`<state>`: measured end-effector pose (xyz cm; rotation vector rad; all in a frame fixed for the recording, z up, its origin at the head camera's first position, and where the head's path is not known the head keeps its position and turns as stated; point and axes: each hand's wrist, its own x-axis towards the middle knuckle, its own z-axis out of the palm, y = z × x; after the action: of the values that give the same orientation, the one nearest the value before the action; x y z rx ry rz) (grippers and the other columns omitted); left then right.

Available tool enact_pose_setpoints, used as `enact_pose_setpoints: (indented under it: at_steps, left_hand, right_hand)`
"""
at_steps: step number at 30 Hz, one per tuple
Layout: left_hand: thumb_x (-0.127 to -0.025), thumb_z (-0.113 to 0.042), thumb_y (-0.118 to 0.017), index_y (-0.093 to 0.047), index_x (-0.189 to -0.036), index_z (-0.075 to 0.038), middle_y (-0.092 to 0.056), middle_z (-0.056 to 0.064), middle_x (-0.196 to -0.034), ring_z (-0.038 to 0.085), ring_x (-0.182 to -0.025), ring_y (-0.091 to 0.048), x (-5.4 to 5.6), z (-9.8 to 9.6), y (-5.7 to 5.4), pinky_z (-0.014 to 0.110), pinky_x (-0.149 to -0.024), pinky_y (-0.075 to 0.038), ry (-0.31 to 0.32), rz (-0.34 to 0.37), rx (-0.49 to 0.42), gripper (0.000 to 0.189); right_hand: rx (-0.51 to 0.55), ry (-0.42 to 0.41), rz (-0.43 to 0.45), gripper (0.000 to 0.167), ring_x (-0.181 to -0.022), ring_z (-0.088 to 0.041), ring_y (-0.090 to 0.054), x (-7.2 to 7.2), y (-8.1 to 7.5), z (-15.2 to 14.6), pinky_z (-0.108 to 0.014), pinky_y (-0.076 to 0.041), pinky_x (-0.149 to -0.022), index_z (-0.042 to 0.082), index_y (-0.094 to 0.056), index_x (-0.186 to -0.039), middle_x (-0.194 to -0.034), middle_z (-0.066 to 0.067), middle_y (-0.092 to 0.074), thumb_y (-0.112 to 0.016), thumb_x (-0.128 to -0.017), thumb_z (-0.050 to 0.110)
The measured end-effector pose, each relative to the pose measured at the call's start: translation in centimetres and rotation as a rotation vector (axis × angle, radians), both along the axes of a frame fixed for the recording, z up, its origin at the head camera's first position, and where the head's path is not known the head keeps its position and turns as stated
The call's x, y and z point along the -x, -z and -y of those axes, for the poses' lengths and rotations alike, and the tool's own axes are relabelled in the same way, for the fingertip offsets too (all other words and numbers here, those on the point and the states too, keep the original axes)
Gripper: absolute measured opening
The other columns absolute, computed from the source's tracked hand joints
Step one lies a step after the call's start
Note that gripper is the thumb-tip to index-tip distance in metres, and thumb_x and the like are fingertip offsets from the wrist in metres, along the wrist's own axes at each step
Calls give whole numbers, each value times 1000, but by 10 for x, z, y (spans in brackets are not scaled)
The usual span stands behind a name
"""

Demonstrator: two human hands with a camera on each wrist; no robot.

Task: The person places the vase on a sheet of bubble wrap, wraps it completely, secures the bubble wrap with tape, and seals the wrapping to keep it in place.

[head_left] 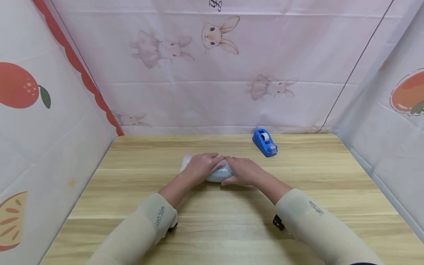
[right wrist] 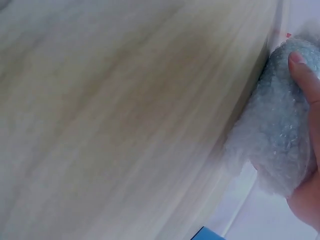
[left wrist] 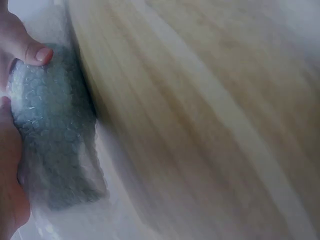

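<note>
A bundle in clear bubble wrap (head_left: 220, 174), greyish-green where its contents show through, lies low over the wooden table between both hands. My left hand (head_left: 201, 167) grips it from the left and above, with its fingers curved over the top. From the right, my right hand (head_left: 243, 171) holds the other end, thumb along the near side. The right wrist view shows that thumb pressed on the bubbly wrap (right wrist: 280, 115). In the left wrist view the wrap (left wrist: 55, 115) runs past the left palm to a loose, folded end. What is inside stays hidden.
A blue tape dispenser (head_left: 265, 142) with a roll of clear tape stands at the back right of the wooden table (head_left: 225, 224). Printed cloth walls (head_left: 198, 103) rise behind the table and along both sides.
</note>
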<state>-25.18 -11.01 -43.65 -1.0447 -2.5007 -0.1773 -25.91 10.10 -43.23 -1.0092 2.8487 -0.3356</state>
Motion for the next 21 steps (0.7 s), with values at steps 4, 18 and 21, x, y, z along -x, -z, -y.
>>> enact_pose_setpoints:
  at_steps: [4,18,21]
  left_hand:
    - [-97,-47,-57,-54,-139,-8,-59,17,-133,30,-118,-61,-6,6,-1,45,-93,-52,50,-17,101,57]
    - [-86,-56,-67,-32,-150,-8,-50,18,-133,33,-110,-58,-14,9,4,44,-85,-53,-40,24,257,88]
    - [-87,-54,-67,-32,-151,-11,-50,19,-133,33,-110,-59,-14,11,3,45,-86,-53,-41,39,238,85]
  right_hand:
    - [-5,-12,-3,80,-96,-20,-62,3,1,-1,-41,-51,-82,13,-47,-136,-116,-6,-64,-73,-79,61]
    - [-61,-19,10,94,-129,-33,-52,1,-2,-9,-51,-46,-101,11,-10,-159,-151,-17,-42,-52,-92,63]
    - [-27,-31,18,79,-133,-33,-48,1,-1,-14,-51,-42,-106,17,-11,-159,-155,-13,-38,-39,-99,60]
